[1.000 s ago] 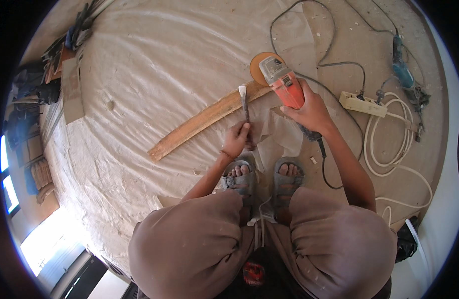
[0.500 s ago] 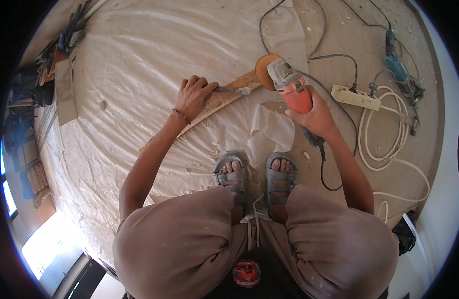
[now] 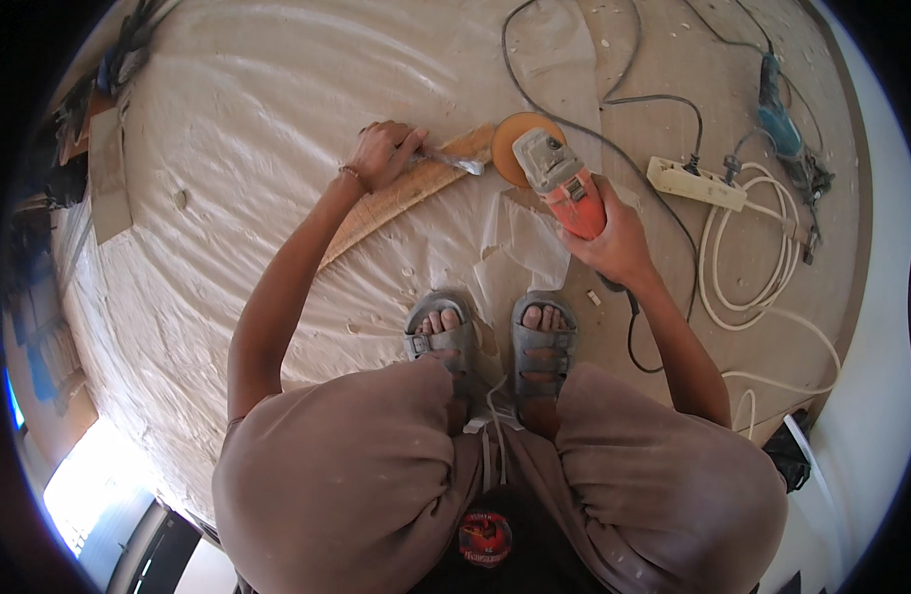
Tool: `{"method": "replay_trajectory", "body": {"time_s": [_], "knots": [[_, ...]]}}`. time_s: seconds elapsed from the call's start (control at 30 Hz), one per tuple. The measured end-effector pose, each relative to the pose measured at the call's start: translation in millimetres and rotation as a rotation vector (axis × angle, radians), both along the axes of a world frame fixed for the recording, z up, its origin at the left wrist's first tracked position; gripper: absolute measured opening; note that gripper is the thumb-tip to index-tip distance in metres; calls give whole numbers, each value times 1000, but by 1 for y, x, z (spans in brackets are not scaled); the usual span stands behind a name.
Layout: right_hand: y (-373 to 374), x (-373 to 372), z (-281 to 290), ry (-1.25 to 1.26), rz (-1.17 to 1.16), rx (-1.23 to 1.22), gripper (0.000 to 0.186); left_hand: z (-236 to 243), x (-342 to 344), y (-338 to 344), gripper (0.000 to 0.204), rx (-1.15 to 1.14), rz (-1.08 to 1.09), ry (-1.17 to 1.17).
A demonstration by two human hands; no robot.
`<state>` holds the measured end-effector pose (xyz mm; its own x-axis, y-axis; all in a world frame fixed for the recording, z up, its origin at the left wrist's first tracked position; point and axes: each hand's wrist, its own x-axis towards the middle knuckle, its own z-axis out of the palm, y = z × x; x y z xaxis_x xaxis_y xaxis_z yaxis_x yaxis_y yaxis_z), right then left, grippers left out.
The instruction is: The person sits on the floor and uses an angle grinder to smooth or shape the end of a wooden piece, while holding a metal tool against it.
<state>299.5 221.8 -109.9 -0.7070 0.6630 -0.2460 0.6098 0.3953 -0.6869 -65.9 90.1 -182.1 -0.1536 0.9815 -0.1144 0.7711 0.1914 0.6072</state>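
My right hand [image 3: 614,235] wraps the red body of an angle grinder [image 3: 578,198] with a grey head. Its round tan disc [image 3: 512,148] stands at the far end of a wooden plank [image 3: 408,205]. My left hand [image 3: 384,155] is closed over a thin grey strip [image 3: 460,163] with a pale, shiny tip, lying along the plank and pointing toward the disc. I cannot tell exactly what the strip is. A small gap shows between its tip and the disc. The plank slants across the plastic sheet in front of my feet.
Wrinkled plastic sheeting [image 3: 247,129] covers the floor, with a torn piece [image 3: 525,238] near my sandals. To the right are a power strip [image 3: 695,184], a coiled white cable [image 3: 708,265] and a blue power tool [image 3: 780,121]. A dark cord [image 3: 638,158] loops past the grinder.
The plank now lies more in the open, its wood grain showing below my left hand. The grinder's disc has shifted slightly left relative to the plank, and the whole view has moved a little.
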Motion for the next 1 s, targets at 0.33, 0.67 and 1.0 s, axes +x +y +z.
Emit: {"method": "replay_trajectory", "body": {"time_s": [0.33,0.67,1.0], "knots": [[4,-22,19,-38,55,22,73,-19,-13,18,47,35,-22,207],[10,-27,13,-51,84,4,72,-28,-8,9,37,-53,6,211],[12,-30,16,-63,152,70,74,-55,-22,-7,29,297,-242,482]]}}
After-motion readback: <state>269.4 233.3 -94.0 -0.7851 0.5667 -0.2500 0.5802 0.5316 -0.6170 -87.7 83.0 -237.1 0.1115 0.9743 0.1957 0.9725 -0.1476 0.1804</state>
